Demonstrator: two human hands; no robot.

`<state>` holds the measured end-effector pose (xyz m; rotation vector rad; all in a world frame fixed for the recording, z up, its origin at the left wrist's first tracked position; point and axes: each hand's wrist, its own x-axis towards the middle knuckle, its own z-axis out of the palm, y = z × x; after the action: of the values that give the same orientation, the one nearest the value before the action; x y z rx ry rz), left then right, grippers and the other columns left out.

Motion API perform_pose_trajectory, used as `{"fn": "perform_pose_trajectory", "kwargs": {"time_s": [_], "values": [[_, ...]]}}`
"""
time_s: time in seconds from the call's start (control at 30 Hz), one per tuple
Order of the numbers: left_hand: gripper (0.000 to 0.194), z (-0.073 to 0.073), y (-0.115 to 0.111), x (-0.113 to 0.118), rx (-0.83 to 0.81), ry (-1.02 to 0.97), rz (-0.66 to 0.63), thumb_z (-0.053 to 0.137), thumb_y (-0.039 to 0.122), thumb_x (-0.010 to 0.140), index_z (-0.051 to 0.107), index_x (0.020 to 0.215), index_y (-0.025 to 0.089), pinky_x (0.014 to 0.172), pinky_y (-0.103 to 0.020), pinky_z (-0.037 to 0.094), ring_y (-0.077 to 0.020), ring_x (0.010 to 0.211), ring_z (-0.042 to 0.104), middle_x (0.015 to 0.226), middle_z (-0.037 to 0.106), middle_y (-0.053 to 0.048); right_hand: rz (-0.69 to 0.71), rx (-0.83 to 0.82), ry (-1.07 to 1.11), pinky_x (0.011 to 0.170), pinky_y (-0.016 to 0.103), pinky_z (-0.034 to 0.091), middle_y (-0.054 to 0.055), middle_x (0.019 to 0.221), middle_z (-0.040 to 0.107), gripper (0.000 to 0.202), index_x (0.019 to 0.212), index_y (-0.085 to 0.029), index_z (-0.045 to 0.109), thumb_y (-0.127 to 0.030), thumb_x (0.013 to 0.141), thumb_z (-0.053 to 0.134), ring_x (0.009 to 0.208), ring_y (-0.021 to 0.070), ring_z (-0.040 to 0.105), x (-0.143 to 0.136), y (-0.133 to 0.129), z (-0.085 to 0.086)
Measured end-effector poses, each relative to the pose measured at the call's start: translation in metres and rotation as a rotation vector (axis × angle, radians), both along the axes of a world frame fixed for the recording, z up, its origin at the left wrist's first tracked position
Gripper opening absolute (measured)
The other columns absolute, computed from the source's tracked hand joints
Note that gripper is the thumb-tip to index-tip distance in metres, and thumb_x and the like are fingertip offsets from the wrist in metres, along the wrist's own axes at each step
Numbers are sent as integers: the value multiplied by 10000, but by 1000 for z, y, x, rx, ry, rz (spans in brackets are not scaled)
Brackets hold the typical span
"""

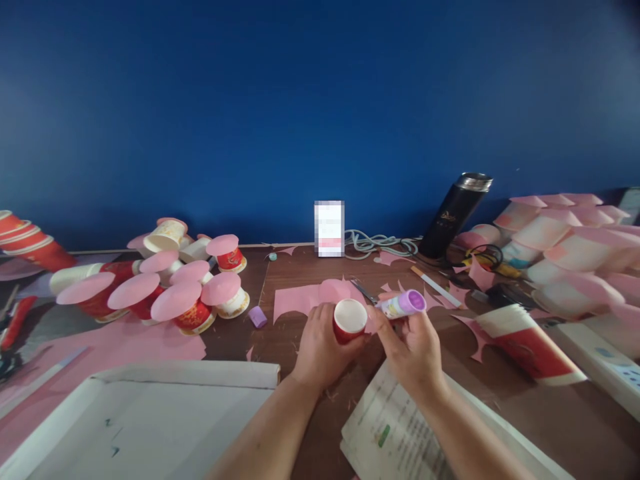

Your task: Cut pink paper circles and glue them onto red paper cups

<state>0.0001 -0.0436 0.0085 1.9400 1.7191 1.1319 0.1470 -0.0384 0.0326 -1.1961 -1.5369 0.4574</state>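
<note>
In the middle of the head view my left hand (321, 347) is wrapped round a red paper cup (345, 333), its white bottom or mouth tipped toward me. Beside it, my right hand (413, 350) grips a purple-ended glue stick (406, 304), and its fingers come close to the cup's right side. A small purple cap (257, 317) lies on the table to the left. Behind my hands rests a sheet of cut pink paper (297, 300), with scissors (363, 290) partly hidden beside it.
Several cups topped with pink discs (183, 303) stand at left; more pink-topped cups (545, 230) are stacked at right. A black thermos (455, 213), a lit phone (329, 230) and a white cable (380, 243) line the blue wall. A white box lid (200, 420) and a booklet (395, 433) lie in front.
</note>
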Motion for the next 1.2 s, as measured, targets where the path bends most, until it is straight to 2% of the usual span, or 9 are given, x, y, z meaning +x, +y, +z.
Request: {"fn": "perform_pose_trajectory", "kwargs": {"time_s": [0.1, 0.33, 0.57, 0.7, 0.8, 0.9, 1.03, 1.13, 1.2], "values": [[364, 1, 0, 0, 0, -15, -19, 679, 399, 710, 515, 962, 195, 763, -367, 437, -234, 876, 534, 925, 591, -62, 65, 7, 10, 691, 303, 495, 72, 1014, 602, 242, 1027, -228, 546, -335, 823, 620, 794, 184, 599, -2, -2, 2], [349, 4, -1, -1, -23, -22, -33, 683, 369, 713, 528, 973, 195, 764, -369, 440, -232, 870, 535, 924, 593, -61, 43, -89, -97, 658, 305, 456, 30, 794, 611, 207, 920, -209, 542, -379, 819, 608, 691, 181, 570, -4, -9, 8], [345, 5, -2, 0, -16, -31, -19, 690, 366, 701, 526, 953, 196, 757, -374, 442, -237, 874, 534, 922, 591, -58, 4, 40, -138, 646, 285, 449, 17, 790, 574, 163, 888, -210, 538, -330, 816, 621, 673, 155, 538, -5, -8, 10], [315, 3, 0, -1, 1, -19, -33, 684, 333, 710, 526, 944, 193, 767, -378, 443, -234, 865, 533, 909, 592, -57, 108, 19, -163, 646, 284, 448, 15, 791, 569, 150, 882, -210, 541, -304, 807, 631, 675, 149, 540, -7, -12, 12], [284, 2, 0, -1, 10, -10, -48, 674, 317, 723, 528, 934, 194, 774, -384, 445, -232, 866, 533, 908, 593, -54, 167, -15, -99, 613, 274, 445, 7, 765, 579, 150, 883, -212, 554, -300, 799, 643, 639, 140, 539, -10, -17, 15], [443, 2, -1, -1, -14, -46, -45, 723, 420, 679, 529, 1005, 191, 789, -401, 455, -247, 912, 540, 963, 596, -66, 141, -40, 137, 579, 260, 439, 0, 758, 591, 164, 923, -213, 559, -323, 819, 623, 614, 128, 534, -9, -17, 19], [835, 4, -4, -1, -9, -139, -99, 794, 482, 575, 420, 1269, 206, 968, -470, 397, -301, 1163, 472, 1223, 526, -118, 60, -88, 461, 574, 257, 421, -9, 759, 578, 232, 961, -212, 545, -380, 820, 621, 606, 116, 517, -6, -6, 17], [935, 4, -6, -3, -14, -246, -172, 758, 445, 646, 260, 1403, 214, 1051, -496, 327, -313, 1287, 378, 1351, 429, -145, 60, -120, 530, 583, 261, 405, -10, 751, 573, 259, 951, -201, 548, -409, 817, 623, 596, 107, 495, -4, 2, 13], [938, 3, -6, -4, -30, -319, -233, 719, 381, 705, 165, 1445, 223, 1061, -490, 325, -298, 1296, 381, 1371, 416, -140, 68, -129, 543, 586, 262, 396, -10, 742, 572, 264, 939, -196, 549, -419, 819, 619, 597, 107, 488, -5, 3, 12]]}}
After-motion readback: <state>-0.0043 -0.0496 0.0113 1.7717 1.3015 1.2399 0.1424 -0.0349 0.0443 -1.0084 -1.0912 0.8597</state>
